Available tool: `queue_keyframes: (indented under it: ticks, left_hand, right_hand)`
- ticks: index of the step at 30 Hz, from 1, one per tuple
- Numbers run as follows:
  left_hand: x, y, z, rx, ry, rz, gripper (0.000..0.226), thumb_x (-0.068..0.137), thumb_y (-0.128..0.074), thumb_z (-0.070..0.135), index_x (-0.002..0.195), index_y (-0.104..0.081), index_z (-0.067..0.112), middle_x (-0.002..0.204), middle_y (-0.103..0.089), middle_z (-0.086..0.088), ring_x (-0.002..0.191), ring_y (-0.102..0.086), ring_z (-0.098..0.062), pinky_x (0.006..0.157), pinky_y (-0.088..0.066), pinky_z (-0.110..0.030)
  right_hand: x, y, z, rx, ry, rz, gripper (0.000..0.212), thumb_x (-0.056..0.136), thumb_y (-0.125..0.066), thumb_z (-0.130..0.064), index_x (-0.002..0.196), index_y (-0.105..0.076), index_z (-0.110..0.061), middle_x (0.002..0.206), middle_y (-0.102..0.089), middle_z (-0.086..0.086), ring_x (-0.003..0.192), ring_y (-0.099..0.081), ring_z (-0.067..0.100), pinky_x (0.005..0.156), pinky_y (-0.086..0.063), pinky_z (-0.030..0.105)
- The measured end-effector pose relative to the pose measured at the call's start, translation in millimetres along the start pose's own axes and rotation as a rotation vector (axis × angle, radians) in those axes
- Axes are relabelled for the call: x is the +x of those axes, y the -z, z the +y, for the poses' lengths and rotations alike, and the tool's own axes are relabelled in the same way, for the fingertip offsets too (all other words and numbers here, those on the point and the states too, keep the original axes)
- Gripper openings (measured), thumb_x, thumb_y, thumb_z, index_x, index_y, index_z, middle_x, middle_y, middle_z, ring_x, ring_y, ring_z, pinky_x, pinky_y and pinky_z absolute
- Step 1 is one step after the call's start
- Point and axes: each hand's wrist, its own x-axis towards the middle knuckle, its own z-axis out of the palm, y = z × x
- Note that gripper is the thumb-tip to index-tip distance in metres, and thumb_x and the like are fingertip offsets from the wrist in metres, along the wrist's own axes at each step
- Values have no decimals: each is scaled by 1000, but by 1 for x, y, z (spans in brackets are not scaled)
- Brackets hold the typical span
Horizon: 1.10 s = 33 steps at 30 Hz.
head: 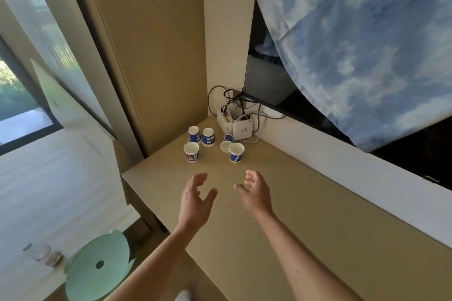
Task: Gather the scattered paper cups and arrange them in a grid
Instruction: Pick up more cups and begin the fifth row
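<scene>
Several blue-and-white paper cups stand near the far corner of the beige desk (pixel 305 215). One upright cup (pixel 191 152) is at the front left and another upright cup (pixel 236 152) at the front right. Two upside-down cups (pixel 194 133) (pixel 208 137) stand behind them. A further cup (pixel 227 143) lies on its side, mouth toward me, touching the front right cup. My left hand (pixel 195 199) and my right hand (pixel 255 190) hover above the desk short of the cups, fingers relaxed and apart, holding nothing.
A white router (pixel 241 128) and a power strip with tangled cables (pixel 226 105) fill the desk's back corner behind the cups. A blue cloud-print cloth (pixel 367 44) hangs at the upper right. A pale green stool (pixel 97 266) stands on the floor at the lower left.
</scene>
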Motion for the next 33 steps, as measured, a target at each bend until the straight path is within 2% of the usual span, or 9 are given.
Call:
queue_keyframes:
  ticks: [6, 10, 13, 17, 20, 23, 27, 30, 33]
  left_hand:
    - [93, 19, -44, -1, -28, -117, 47, 86, -77, 15, 129, -57, 13, 125, -60, 0, 116, -56, -17, 101, -49, -42]
    - [158, 26, -73, 21, -36, -153, 51, 82, -80, 13, 126, -56, 9, 124, -60, -3, 115, -56, -21, 100, -49, -45]
    - [200, 27, -96, 38, -28, -146, 56, 78, -82, 10, 127, -54, 6, 124, -60, -8, 116, -56, -25, 99, -48, -46]
    - [244, 22, -124, 95, -30, -116, 71, 73, -84, 11, 134, -48, 7, 127, -54, -11, 120, -49, -30, 100, -38, -31]
    - [271, 15, -145, 119, -26, -106, 88, 70, -86, 14, 144, -39, 8, 133, -48, -12, 127, -42, -28, 103, -30, -26]
    - [292, 7, -169, 133, -1, -125, 103, 66, -89, 17, 150, -31, 10, 138, -44, -11, 133, -39, -27, 108, -30, -26]
    - [308, -4, -195, 116, 39, -189, 117, 63, -93, 16, 156, -21, 13, 145, -42, -11, 137, -41, -26, 111, -35, -33]
    - [319, -13, -213, 80, 49, -237, 123, 63, -94, 17, 158, -16, 16, 147, -45, -8, 134, -45, -21, 109, -39, -33]
    - [327, -22, -218, 42, 41, -263, 121, 62, -94, 18, 156, -18, 21, 144, -49, -2, 128, -50, -18, 107, -43, -34]
  right_hand:
    - [46, -54, 2, -19, -81, 99, 53, 85, -76, -14, 133, -53, -11, 129, -60, 7, 111, -62, 18, 101, -49, 35]
    - [83, -83, 2, -54, -137, 139, 55, 83, -78, -14, 131, -53, -11, 129, -60, 5, 109, -62, 17, 96, -48, 29]
    - [110, -99, 5, -115, -175, 164, 58, 80, -81, -15, 131, -53, -10, 128, -60, 4, 106, -58, 14, 90, -42, 22]
    - [145, -111, 9, -197, -192, 210, 65, 75, -85, -17, 131, -52, -11, 123, -58, 6, 109, -57, 18, 88, -38, 21]
    - [176, -118, 13, -263, -192, 251, 72, 72, -87, -18, 133, -49, -11, 124, -52, 7, 109, -57, 23, 84, -37, 20]
    - [204, -125, 24, -344, -208, 287, 86, 68, -90, -22, 140, -43, -11, 133, -45, 10, 113, -56, 27, 85, -40, 24]
    - [237, -131, 42, -412, -257, 294, 105, 65, -93, -28, 149, -31, -12, 145, -36, 10, 125, -52, 29, 92, -48, 36]
    - [261, -138, 58, -419, -331, 266, 115, 62, -94, -33, 152, -25, -12, 148, -33, 8, 129, -50, 28, 97, -49, 38]
    - [275, -142, 71, -420, -349, 257, 115, 61, -93, -34, 152, -27, -13, 145, -36, 7, 128, -51, 27, 99, -50, 39]
